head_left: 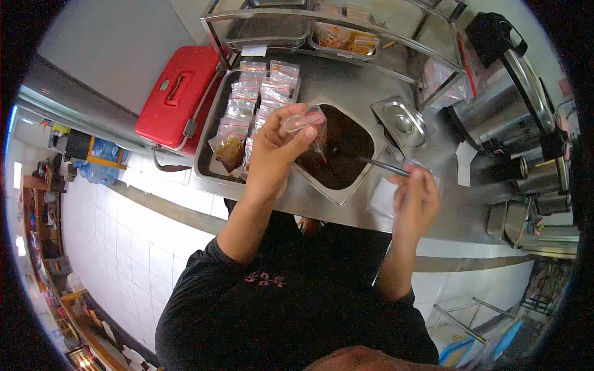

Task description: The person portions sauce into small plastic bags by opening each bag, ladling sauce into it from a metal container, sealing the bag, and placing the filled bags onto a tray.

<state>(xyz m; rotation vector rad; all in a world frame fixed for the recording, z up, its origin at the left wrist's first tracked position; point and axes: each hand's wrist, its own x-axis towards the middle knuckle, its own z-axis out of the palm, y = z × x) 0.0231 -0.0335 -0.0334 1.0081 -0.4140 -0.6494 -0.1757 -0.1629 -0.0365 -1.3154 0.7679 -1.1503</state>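
Note:
My left hand [278,145] is closed on the upper part of a small clear plastic zip bag [319,137]. A little dark sauce shows in the bag's lower corner, above the left side of a steel pan [339,199]. Dark brown sauce [346,145] with a liquid surface fills that pan. In my right hand [417,201] is a spoon [388,167], gripped by its thin metal handle. Its far end reaches over the pan's right side, and the bowl cannot be made out. Under my right hand lies a stack of clear plastic bags [385,196].
Left of the pan, a steel tray [199,162] holds rows of filled zip bags [242,102]. A red cooler box [179,93] stands beyond it. A steel lid [405,123] lies right of the pan. Overhead runs a metal shelf [346,21]; large pots [504,114] stand at right.

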